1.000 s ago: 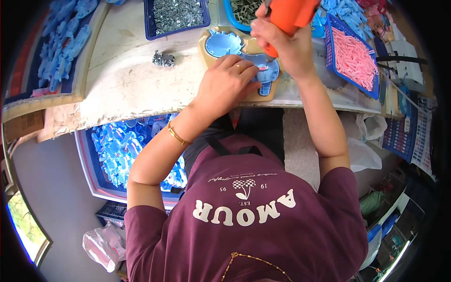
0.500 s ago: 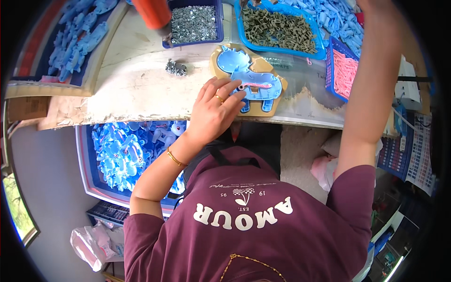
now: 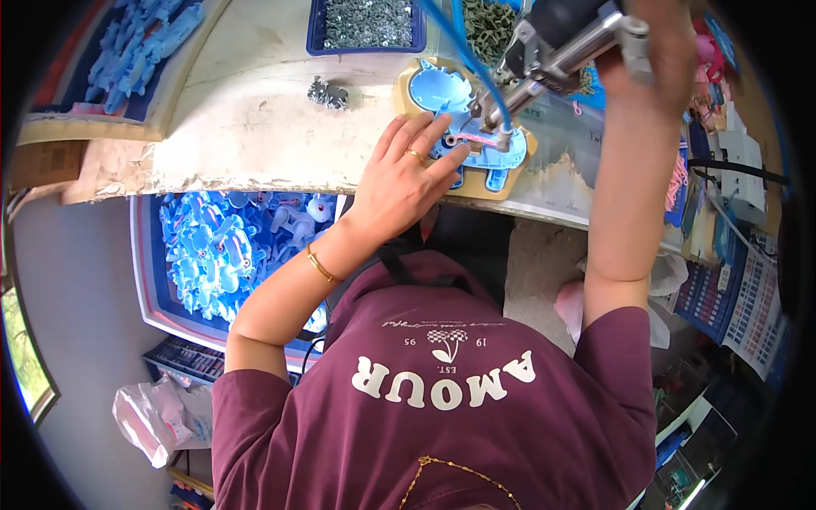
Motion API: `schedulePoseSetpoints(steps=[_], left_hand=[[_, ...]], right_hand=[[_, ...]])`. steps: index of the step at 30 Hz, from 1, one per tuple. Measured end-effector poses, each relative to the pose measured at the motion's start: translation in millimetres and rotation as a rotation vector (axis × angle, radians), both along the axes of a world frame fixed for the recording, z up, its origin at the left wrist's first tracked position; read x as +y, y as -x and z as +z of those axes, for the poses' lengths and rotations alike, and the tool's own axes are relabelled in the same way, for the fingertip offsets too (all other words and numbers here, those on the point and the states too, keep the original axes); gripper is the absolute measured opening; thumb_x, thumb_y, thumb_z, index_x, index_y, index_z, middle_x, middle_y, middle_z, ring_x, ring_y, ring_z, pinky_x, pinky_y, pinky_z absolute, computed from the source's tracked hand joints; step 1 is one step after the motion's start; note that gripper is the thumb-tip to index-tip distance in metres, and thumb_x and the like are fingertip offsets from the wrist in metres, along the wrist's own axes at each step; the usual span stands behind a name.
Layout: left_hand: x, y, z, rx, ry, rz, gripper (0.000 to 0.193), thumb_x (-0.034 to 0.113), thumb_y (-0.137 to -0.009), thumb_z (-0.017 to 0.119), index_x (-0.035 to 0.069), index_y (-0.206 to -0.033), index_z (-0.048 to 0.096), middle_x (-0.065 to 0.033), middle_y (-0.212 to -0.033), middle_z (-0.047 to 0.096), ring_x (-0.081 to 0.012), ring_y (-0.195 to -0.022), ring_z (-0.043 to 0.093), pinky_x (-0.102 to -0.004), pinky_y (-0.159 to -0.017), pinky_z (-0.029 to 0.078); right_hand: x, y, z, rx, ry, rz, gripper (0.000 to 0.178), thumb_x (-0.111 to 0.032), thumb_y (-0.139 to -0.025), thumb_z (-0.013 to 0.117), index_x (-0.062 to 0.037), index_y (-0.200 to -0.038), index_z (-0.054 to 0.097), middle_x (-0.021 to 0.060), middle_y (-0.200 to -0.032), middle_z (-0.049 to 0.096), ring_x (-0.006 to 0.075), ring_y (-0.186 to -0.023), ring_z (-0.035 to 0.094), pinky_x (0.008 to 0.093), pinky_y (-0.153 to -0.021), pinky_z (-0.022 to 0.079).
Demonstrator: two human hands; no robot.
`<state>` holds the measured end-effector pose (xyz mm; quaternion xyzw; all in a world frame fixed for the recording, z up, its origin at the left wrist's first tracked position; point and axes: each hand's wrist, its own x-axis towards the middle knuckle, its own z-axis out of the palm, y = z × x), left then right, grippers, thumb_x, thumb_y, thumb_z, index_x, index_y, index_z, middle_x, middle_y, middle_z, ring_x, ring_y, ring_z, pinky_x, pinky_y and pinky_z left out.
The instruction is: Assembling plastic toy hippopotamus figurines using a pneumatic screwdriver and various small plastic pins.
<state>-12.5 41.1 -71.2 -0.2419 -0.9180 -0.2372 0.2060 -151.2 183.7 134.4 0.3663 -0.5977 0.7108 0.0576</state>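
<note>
A blue plastic animal-shaped toy half (image 3: pixel 497 157) lies open side up in a tan holder (image 3: pixel 520 183) near the bench's front edge, with a thin pink strip inside. My left hand (image 3: pixel 414 166) rests on its left side, fingers stretched out and touching the rim. At the upper right, my right hand (image 3: pixel 654 72) is wrapped round a metal and black power screwdriver (image 3: pixel 552 72) with a blue hose. The driver's tip comes down over the toy half's body; whether it touches is blurred. Motion smears part of the right hand.
A small cluster of dark screws (image 3: pixel 328 93) lies left of the holder. Behind stand a blue tray of metal bits (image 3: pixel 367 42) and another of brownish clips (image 3: pixel 491 30). Blue toy parts fill a bin (image 3: pixel 208 255) below the bench edge and a box (image 3: pixel 140 55) at far left.
My right hand has come down from the top right, bringing the power screwdriver over the toy half. The orange-red tool at the top is out of view. My left hand stays on the toy half.
</note>
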Motion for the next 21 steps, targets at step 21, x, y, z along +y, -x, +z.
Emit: schedulePoseSetpoints(steps=[21], left_hand=[[8,3,8,0.002,-0.016,-0.014,0.027,0.02,-0.086,0.071,0.017,-0.113,0.068,-0.0108,-0.133,0.057,-0.0336,-0.128,0.049,-0.0511,-0.112,0.036]], right_hand=[[22,-21,14,-0.088,-0.011,-0.218,0.021,-0.01,-0.086,0.075,0.0011,-0.101,0.064,0.0008,-0.067,0.061,0.0074,-0.052,0.057,0.0182,-0.046,0.042]])
